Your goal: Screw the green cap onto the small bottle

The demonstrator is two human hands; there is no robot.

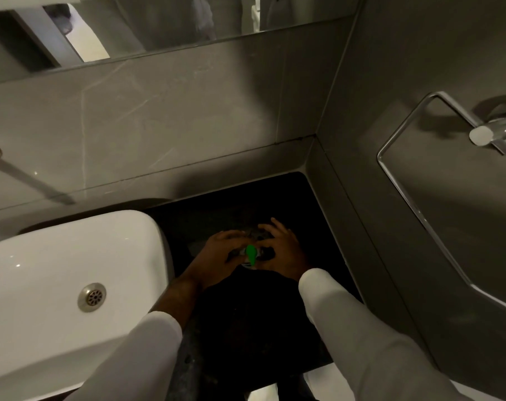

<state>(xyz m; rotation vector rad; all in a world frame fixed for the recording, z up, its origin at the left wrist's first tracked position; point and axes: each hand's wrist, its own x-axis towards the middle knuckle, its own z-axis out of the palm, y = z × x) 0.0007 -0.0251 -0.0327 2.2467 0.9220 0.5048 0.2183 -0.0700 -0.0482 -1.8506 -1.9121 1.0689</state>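
One head view, looking down on a dark countertop [246,328] in a grey-tiled corner. I count two hands, one green cap and one small bottle. My left hand [217,257] and right hand [283,253] meet over the counter's middle, both in white sleeves. Between them sits the green cap [251,253], a narrow pointed shape, on top of the small bottle [247,264], of which I see only a pale sliver under the cap. The left fingers curl closed around the bottle's side. The right fingers are spread, tips drawn in beside the cap; I cannot tell whether they actually pinch it. Whether the cap's thread is seated is hidden by the hands.

Surroundings, one of each: a white basin [72,270] just left of the left forearm, with a metal drain [91,296]; a mirror [159,27] above the tiles; a chrome towel ring [419,175] on the right wall.
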